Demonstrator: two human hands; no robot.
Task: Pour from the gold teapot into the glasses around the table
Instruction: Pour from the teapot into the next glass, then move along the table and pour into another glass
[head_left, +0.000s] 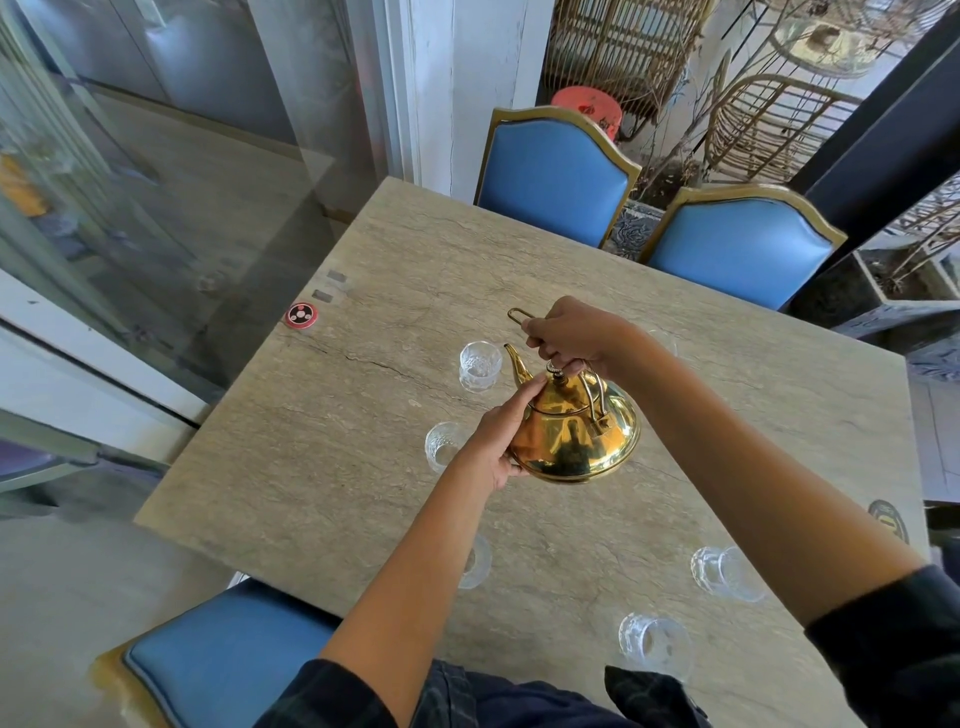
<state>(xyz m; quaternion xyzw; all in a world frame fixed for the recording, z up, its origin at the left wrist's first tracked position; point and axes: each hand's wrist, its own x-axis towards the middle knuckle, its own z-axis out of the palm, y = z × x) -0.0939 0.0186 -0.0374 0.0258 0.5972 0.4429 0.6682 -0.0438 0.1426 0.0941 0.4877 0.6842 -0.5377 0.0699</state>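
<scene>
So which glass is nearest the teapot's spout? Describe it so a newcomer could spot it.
On the stone table, look at the left side near the red button. The glass stands between that button and the gold teapot, just beside the spout tip. Unlike the next glass toward the person, half hidden by the left hand, it is fully in view.

So the shiny gold metal teapot (576, 436), round-bellied, hangs in the air under the right hand (571, 338), which grips its hoop handle. The left hand (501, 441) presses against its side. The spout tips toward a clear cut-glass tumbler (480, 366) just left of the right hand. A second glass (444, 446) sits right beside the left hand, and a third glass (477, 562) peeks out from behind the left forearm. Two more glasses (727, 573) (655, 646) sit below the right forearm. Can't really tell if any have liquid in them.
</scene>
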